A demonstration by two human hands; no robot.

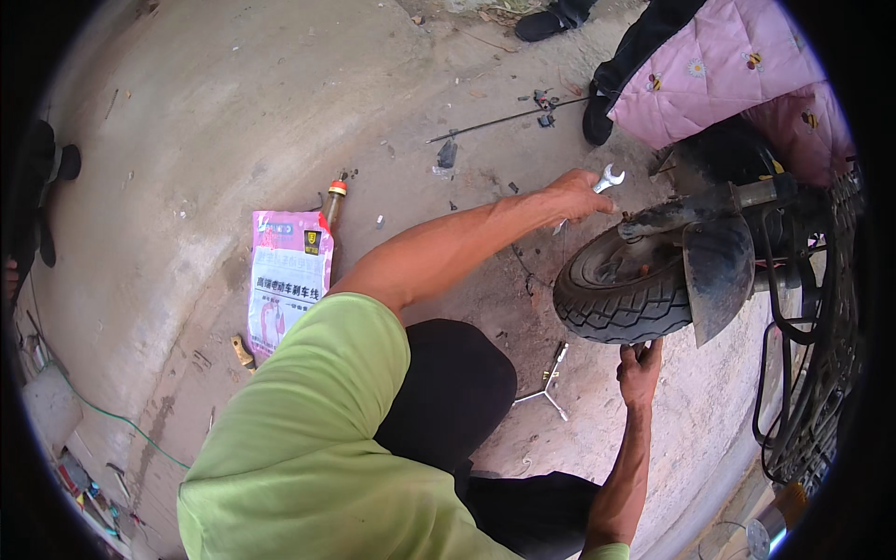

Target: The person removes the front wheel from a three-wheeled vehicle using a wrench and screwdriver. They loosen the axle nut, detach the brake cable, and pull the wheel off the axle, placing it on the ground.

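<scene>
My left hand [581,195] is closed around an open-ended wrench [609,178], its silver jaw sticking out past the fingers. That hand is beside a scooter wheel, just off its far left side. The black treaded tyre [621,315] is tilted toward me, and the fender [717,280] partly covers it. My right hand [639,375] has its bent fingers against the near side of the tyre; their tips are partly hidden. On the ground between my knee and the wheel lies a Y-shaped socket wrench [551,386].
A pink-and-white packet [288,280] lies at my left, with an amber, red-ringed handle or bottle [334,200] beside it. A wooden handle [243,353] is nearby. Far off are a long thin rod [490,126], people's shoes [539,26] and a pink quilted cover [709,75].
</scene>
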